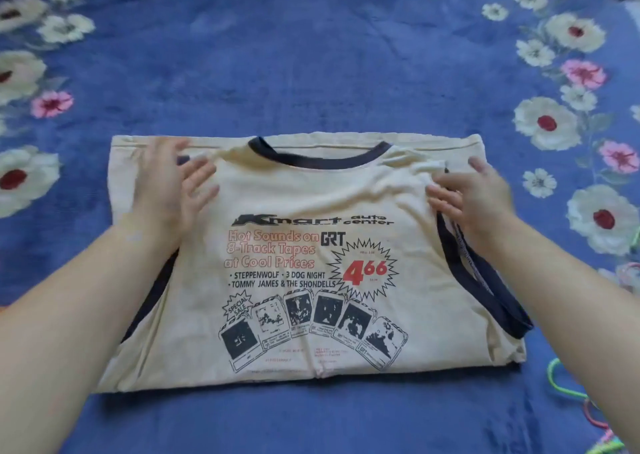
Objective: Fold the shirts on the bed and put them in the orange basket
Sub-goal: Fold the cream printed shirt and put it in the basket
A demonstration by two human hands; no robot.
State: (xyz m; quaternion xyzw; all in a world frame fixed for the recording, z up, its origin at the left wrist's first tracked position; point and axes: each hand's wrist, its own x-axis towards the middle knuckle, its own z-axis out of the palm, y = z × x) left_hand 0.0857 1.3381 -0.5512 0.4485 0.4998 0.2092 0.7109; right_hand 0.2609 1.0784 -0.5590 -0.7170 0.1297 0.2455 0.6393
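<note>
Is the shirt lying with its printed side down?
No, the cream shirt lies flat on the blue bedspread with its Kmart print facing up.

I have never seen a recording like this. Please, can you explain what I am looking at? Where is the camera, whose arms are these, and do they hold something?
There is no machine here. The camera sits on a person's head and looks down, so both arms are that person's own. A cream shirt with dark blue trim and a printed advertisement lies on a blue flowered bed cover. The left hand rests flat on its upper left part. The right hand presses its upper right part with straight fingers. Neither hand grips anything.
</note>
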